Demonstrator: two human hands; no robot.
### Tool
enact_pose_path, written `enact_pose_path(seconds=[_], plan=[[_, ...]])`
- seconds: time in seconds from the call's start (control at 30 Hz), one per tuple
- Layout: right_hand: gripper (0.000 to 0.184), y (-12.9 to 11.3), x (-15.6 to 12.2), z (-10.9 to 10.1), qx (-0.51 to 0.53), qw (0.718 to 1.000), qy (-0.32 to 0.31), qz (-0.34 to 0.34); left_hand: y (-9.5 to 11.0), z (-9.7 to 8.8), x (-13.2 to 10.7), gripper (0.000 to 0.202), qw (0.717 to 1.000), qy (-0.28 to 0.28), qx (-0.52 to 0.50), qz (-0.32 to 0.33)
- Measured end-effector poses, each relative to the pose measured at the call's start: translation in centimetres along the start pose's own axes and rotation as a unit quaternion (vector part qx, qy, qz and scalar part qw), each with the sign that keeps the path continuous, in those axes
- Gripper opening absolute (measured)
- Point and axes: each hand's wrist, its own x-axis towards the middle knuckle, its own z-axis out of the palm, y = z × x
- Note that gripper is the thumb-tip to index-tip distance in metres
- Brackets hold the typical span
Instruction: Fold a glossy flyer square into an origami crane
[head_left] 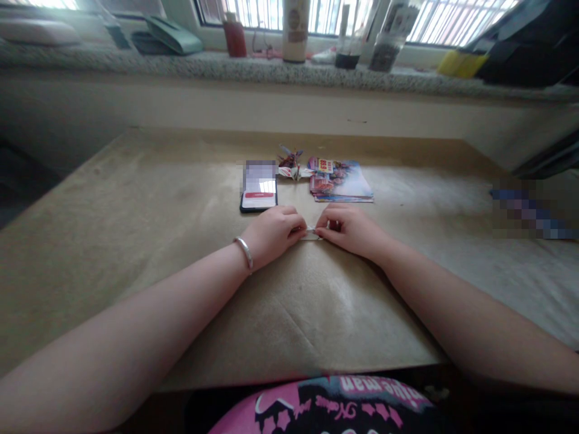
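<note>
Both hands meet over the middle of the table, pinching a small, whitish folded piece of paper [312,232] between them. My left hand [277,232], with a silver bangle at the wrist, has its fingers closed on the paper's left end. At the other end, my right hand [346,228] grips it between thumb and fingertips. Much of the paper is hidden by the fingers, so its full shape does not show. Just beyond the hands lie folded paper figures, one dark and purplish [289,158], one white and red [296,173].
A phone [259,187] with its screen lit lies beyond my left hand. Past my right hand is a stack of colourful printed sheets [344,179]. A blurred patterned object [534,211] rests at the far right. Bottles, including a red one [234,37], line the windowsill [253,71].
</note>
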Motion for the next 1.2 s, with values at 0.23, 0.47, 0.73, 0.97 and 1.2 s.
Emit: enact_pose_path(seconds=[0.23,0.47,0.73,0.97,1.2], plan=[[0.008,0.6,-0.5,-0.7,-0.040,0.999,-0.001,0.002,-0.3,-0.5,-0.6,0.013,1.000,0.007,0.010,-0.004],[0.004,0.7,-0.7,-0.8,-0.057,0.998,0.001,-0.022,-0.6,-0.3,-0.5,0.013,1.000,0.007,0.016,0.012],[0.015,0.4,-0.6,-0.5,-0.061,0.998,0.009,-0.030,-0.5,-0.3,-0.5,0.012,1.000,0.012,0.003,0.021],[0.015,-0.2,-0.4,-0.4,-0.004,0.999,0.012,0.043,0.2,-0.5,-1.0,0.013,0.998,0.041,-0.049,-0.014],[0.021,0.2,-0.3,-0.4,0.149,0.982,-0.016,0.115,0.1,-0.7,-1.2,0.014,0.989,0.015,-0.130,0.063]])
